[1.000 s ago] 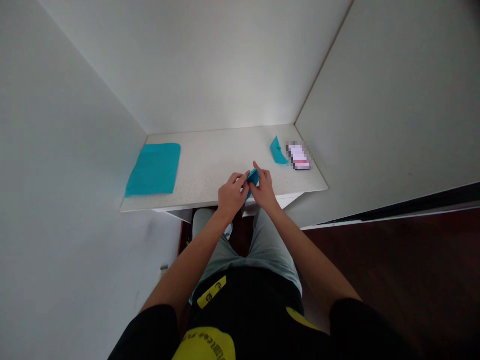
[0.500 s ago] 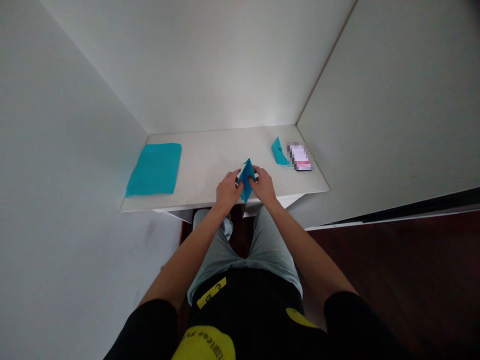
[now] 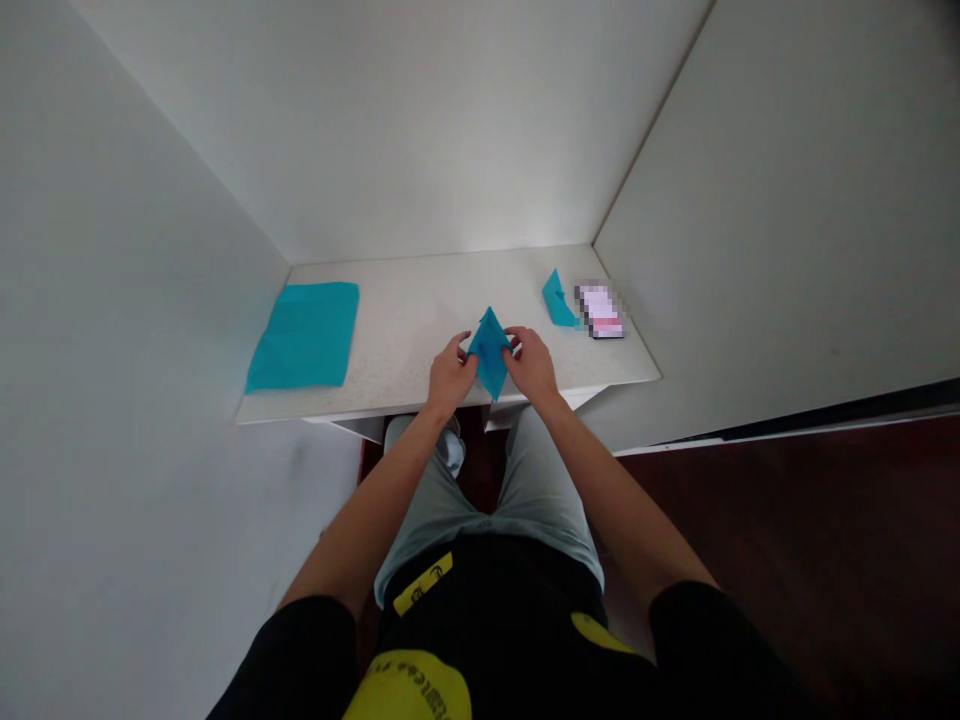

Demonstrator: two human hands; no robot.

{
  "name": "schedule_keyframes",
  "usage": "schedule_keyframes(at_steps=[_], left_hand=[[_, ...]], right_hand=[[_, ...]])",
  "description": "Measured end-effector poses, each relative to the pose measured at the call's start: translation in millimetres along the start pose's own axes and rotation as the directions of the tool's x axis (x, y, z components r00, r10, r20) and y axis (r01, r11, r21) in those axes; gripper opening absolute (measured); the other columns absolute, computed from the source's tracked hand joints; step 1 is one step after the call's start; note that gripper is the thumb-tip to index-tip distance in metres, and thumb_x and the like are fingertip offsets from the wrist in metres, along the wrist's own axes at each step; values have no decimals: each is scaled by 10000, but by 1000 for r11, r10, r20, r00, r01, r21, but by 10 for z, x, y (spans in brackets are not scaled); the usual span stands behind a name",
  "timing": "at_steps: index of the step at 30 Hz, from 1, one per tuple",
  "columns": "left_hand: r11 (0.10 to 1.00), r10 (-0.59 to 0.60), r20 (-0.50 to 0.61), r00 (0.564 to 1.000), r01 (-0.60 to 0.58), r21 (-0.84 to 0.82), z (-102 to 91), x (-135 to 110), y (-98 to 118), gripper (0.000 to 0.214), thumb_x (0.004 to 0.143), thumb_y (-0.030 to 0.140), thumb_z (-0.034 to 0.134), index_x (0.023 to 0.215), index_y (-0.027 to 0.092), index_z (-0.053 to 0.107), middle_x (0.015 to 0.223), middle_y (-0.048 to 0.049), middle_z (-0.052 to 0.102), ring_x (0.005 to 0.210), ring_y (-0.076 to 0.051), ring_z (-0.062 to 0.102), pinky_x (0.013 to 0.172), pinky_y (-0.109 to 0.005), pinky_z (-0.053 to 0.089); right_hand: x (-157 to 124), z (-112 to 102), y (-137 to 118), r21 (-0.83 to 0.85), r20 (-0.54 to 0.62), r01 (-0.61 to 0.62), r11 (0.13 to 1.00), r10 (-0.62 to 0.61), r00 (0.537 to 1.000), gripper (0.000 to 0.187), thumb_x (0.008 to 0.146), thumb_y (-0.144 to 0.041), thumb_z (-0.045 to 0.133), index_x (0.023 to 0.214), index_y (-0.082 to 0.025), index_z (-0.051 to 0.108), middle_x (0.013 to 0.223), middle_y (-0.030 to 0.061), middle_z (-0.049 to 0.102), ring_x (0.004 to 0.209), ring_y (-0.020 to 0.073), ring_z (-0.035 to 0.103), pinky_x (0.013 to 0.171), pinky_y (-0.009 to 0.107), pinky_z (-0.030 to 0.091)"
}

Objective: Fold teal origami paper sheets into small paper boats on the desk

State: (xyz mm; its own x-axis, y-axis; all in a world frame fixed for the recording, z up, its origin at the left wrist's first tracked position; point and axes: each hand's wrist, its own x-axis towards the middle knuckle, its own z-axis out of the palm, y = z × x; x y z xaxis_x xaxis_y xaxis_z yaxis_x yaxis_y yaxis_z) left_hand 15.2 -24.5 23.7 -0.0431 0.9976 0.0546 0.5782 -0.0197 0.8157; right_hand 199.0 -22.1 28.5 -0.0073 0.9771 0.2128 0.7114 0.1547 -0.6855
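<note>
Between my hands I hold a folded teal paper (image 3: 489,350), now a diamond shape with its points up and down. My left hand (image 3: 452,376) pinches its left edge, and my right hand (image 3: 531,364) pinches its right edge. Both hands are just above the front edge of the white desk (image 3: 420,300). To the left lies a flat teal paper sheet (image 3: 304,337). To the right sits a small folded teal paper piece (image 3: 558,302), touching a pixelated phone (image 3: 600,311).
White walls (image 3: 420,120) rise behind and on both sides of the desk, meeting in corners. My grey shorts (image 3: 487,490) and knees are below the desk front. A dark wooden floor (image 3: 795,540) spreads at lower right.
The folded paper has spread from a narrow shape into a wider diamond. My hands have moved slightly apart, one on each side of it.
</note>
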Motion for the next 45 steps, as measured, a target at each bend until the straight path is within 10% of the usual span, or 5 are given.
schedule_keyframes(at_steps=[16, 20, 27, 45], left_hand=[[999, 28, -18, 999, -28, 20, -53, -3, -58, 478, 919, 199, 621, 1387, 206, 718, 734, 26, 645, 716, -177, 639, 749, -288, 501], [997, 63, -45, 997, -60, 54, -37, -35, -1, 510, 913, 181, 624, 1419, 184, 687, 757, 17, 655, 742, -189, 643, 781, -302, 507], [996, 89, -3, 996, -89, 27, -18, -60, -43, 499, 924, 184, 618, 1420, 175, 675, 802, 3, 679, 789, -201, 666, 820, -320, 528], [985, 57, 12, 998, -59, 162, -128, -35, -11, 499, 916, 178, 630, 1408, 210, 705, 858, -21, 733, 847, -233, 696, 836, -334, 518]], right_hand=[[-124, -41, -91, -130, -87, 66, 989, -77, 993, 314, 966, -251, 567, 1261, -179, 645, 1178, 132, 659, 1043, 281, 628, 941, 407, 535], [-310, -51, -360, -302, 213, 240, 923, -180, 960, 268, 1079, -254, 476, 1189, -187, 712, 1159, 152, 725, 1090, 298, 679, 1015, 414, 516], [-128, 44, -539, -509, 502, 185, 841, 115, 857, 385, 1132, -238, 382, 1412, -198, 643, 1197, 196, 800, 1071, 308, 789, 911, 400, 599], [150, 225, -535, -521, 622, 308, 796, 107, 776, 328, 1083, -173, 459, 1212, -107, 753, 1156, 265, 809, 1146, 352, 792, 963, 454, 622]])
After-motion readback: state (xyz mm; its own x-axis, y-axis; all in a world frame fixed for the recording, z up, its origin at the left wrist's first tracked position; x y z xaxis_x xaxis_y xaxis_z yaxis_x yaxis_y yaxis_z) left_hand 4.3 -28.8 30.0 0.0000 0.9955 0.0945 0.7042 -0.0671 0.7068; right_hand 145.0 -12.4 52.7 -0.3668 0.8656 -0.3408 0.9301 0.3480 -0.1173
